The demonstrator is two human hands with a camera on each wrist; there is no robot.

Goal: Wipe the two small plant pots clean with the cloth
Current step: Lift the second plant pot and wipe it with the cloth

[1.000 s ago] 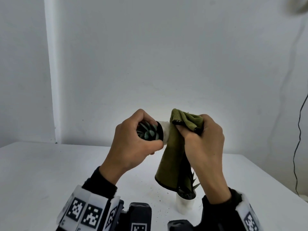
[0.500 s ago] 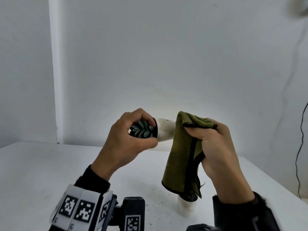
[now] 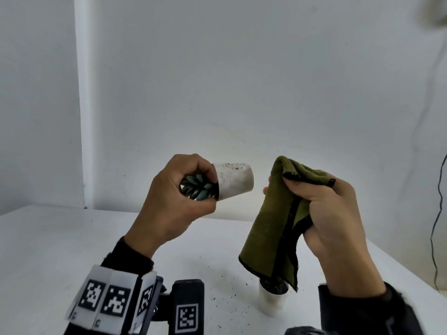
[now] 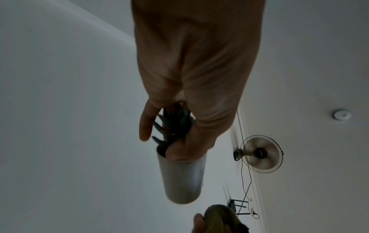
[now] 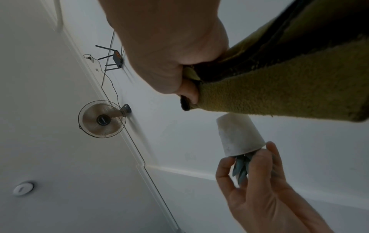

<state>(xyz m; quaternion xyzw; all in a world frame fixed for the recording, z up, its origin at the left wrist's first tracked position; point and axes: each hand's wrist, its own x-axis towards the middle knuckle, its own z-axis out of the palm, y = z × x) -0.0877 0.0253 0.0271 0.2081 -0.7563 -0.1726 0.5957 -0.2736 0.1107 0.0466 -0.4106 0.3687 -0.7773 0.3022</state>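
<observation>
My left hand [image 3: 193,187] holds a small white plant pot [image 3: 233,183] on its side above the table, fingers curled round its rim and the blue-green succulent [image 3: 197,189]. Dirt specks mark the pot's wall. The same pot [image 4: 182,178] hangs from my fingers in the left wrist view, and the pot [image 5: 238,137] shows in the right wrist view too. My right hand [image 3: 314,197] grips an olive-green cloth [image 3: 271,226], which hangs down a short gap right of the pot. A second white pot [image 3: 272,302] stands on the table, its plant hidden by the cloth.
The white table [image 3: 60,238] carries scattered soil crumbs [image 3: 227,296] near the standing pot. A white wall stands close behind. A dark cable [image 3: 437,213] hangs at the right edge. A wall fan [image 4: 259,153] and a router [image 5: 115,58] show in the wrist views.
The cloth and my right hand have pulled away to the right from the held pot, leaving a gap. My left hand has shifted left, baring more of the pot's wall.
</observation>
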